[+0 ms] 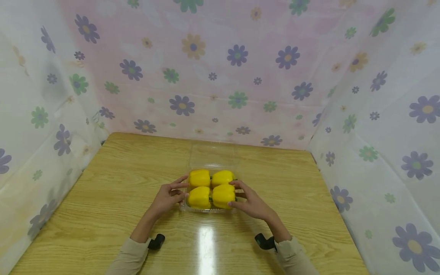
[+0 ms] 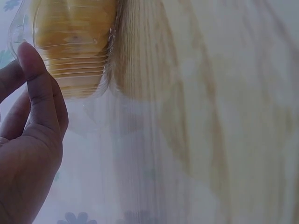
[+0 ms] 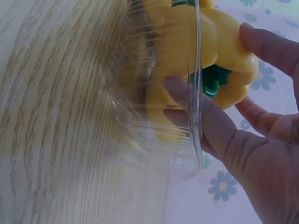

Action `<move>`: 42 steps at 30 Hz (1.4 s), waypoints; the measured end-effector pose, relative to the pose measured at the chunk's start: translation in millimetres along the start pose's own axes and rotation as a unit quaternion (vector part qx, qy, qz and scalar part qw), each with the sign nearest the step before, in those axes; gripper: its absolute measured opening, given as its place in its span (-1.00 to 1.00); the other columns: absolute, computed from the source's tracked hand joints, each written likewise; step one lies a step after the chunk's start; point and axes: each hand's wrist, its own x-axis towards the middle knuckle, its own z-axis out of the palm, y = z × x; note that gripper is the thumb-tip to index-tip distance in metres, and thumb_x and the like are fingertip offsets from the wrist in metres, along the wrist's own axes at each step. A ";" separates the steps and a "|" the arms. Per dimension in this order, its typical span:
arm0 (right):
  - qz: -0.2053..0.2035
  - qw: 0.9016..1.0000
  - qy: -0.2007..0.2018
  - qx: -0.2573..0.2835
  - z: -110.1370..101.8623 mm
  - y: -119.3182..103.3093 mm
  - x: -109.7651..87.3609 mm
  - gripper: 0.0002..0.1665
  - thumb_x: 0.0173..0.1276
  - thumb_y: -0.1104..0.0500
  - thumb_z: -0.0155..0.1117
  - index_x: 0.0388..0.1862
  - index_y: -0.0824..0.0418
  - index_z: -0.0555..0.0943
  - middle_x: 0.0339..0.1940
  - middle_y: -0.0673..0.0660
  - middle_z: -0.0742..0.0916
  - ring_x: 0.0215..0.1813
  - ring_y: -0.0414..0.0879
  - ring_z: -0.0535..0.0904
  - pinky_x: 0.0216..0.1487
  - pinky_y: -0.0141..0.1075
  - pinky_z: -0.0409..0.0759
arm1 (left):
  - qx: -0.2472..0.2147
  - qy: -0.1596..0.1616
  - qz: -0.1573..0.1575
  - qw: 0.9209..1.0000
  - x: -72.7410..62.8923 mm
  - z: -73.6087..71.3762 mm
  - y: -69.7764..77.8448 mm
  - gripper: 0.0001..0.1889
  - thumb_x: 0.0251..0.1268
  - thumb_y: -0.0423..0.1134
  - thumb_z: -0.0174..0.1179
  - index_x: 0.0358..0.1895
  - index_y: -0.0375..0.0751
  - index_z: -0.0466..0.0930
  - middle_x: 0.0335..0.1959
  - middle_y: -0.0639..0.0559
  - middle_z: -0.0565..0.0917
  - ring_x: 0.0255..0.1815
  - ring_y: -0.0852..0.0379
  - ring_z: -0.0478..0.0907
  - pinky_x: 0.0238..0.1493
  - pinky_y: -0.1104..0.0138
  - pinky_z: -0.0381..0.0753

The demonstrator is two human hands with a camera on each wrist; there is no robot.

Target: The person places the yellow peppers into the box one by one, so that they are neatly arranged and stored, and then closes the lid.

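Several yellow bell peppers (image 1: 200, 178) lie on their sides, two by two, inside a clear plastic clamshell container (image 1: 206, 211). My left hand (image 1: 167, 198) is at the container's left side; the left wrist view shows the thumb and a finger pinching its rim (image 2: 15, 39). With my right hand (image 1: 253, 202) I hold the front right bell pepper (image 1: 222, 196), thumb at its near side and fingers at its far side. In the right wrist view the thumb reaches inside the container wall (image 3: 182, 161), close to the pepper's green stem (image 3: 212, 81).
The container's transparent lid (image 1: 213, 154) is folded back behind the peppers. Beneath is a wood-grain table (image 1: 113, 191), enclosed at the back and sides by flower-patterned cloth (image 1: 213, 76). A black wrist camera (image 1: 156, 241) is strapped at the left sleeve, another (image 1: 264, 241) at the right.
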 end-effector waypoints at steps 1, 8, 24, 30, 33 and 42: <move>0.001 1.000 0.001 0.001 -0.2 0.7 0.2 -0.26 0.45 0.16 0.36 0.51 0.17 0.28 0.48 0.35 0.36 0.42 0.39 0.39 0.34 0.15 0.52 | 0.000 0.000 0.001 1.000 -0.1 0.0 0.0 -0.57 0.39 -0.45 0.27 0.29 -0.50 0.53 0.59 -0.16 0.25 -0.32 0.12 0.60 -0.41 0.38 0.67; 0.007 1.000 -0.002 0.011 -1.3 2.6 1.0 -0.28 0.42 0.18 0.38 0.48 0.19 0.31 0.44 0.34 0.38 0.42 0.37 0.40 0.40 0.17 0.46 | 0.001 0.002 -0.003 1.000 -0.1 0.1 0.0 -0.56 0.39 -0.43 0.28 0.29 -0.50 0.53 0.59 -0.15 0.25 -0.32 0.13 0.61 -0.41 0.37 0.67; 0.018 1.000 -0.004 0.019 -1.1 -2.2 2.9 -0.30 0.35 0.23 0.44 0.38 0.23 0.34 0.33 0.30 0.43 0.38 0.33 0.44 0.42 0.18 0.43 | 0.005 -0.002 -0.003 1.000 -0.1 0.6 1.4 -0.56 0.39 -0.44 0.27 0.29 -0.50 0.53 0.60 -0.17 0.23 -0.33 0.15 0.60 -0.40 0.38 0.67; 0.017 1.000 -0.003 0.010 -1.3 -4.2 3.2 -0.28 0.31 0.24 0.47 0.38 0.26 0.37 0.30 0.28 0.47 0.37 0.33 0.45 0.41 0.18 0.44 | -0.004 -0.001 -0.002 1.000 -0.4 1.5 1.7 -0.56 0.38 -0.46 0.26 0.29 -0.52 0.52 0.60 -0.18 0.23 -0.33 0.16 0.60 -0.41 0.38 0.67; 0.024 1.000 -0.002 0.010 -1.3 -3.7 3.4 -0.30 0.34 0.19 0.46 0.38 0.26 0.37 0.35 0.27 0.46 0.39 0.35 0.43 0.39 0.15 0.47 | -0.003 -0.001 -0.001 1.000 -0.2 1.7 1.3 -0.56 0.38 -0.46 0.27 0.29 -0.52 0.52 0.60 -0.18 0.22 -0.33 0.16 0.61 -0.41 0.39 0.67; 0.053 0.998 0.011 0.042 1.6 -5.9 2.6 -0.40 0.47 0.09 0.34 0.39 0.24 0.40 0.43 0.33 0.42 0.42 0.45 0.37 0.10 -0.01 0.72 | -0.004 -0.001 -0.003 1.000 -0.7 1.8 1.0 -0.55 0.38 -0.44 0.28 0.29 -0.51 0.52 0.60 -0.17 0.23 -0.35 0.16 0.60 -0.41 0.39 0.66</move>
